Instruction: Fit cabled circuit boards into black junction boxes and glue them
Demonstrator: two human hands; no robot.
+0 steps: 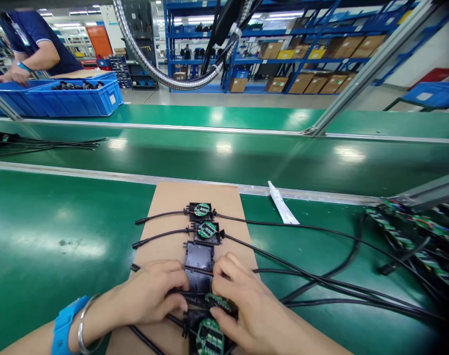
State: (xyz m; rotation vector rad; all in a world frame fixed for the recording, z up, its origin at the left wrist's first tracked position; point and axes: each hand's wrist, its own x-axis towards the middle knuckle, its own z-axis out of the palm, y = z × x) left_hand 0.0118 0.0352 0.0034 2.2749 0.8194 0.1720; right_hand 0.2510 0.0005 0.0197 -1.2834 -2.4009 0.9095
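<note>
My left hand (155, 291) is closed around a black cable (190, 295) at the left side of a row of black plastic housings, its thumb and fingertips curled in. Opposite it, my right hand (242, 296) pinches a small round green circuit board (219, 301), tilted over a housing. An open black housing (199, 256) with no board lies just beyond my fingers. Nearest me is another green board (210, 337) in its housing, partly under my right hand. Farther up, two housings hold green boards (202, 210) (207, 230), with cables leaving both sides.
A brown cardboard sheet (165, 197) lies under the housings on the green bench (61, 286). A white tube (282, 203) rests to its right. Black cables and boards (416, 241) are piled at right. Beyond the rail, a person (43, 44) stands by blue bins (76, 103).
</note>
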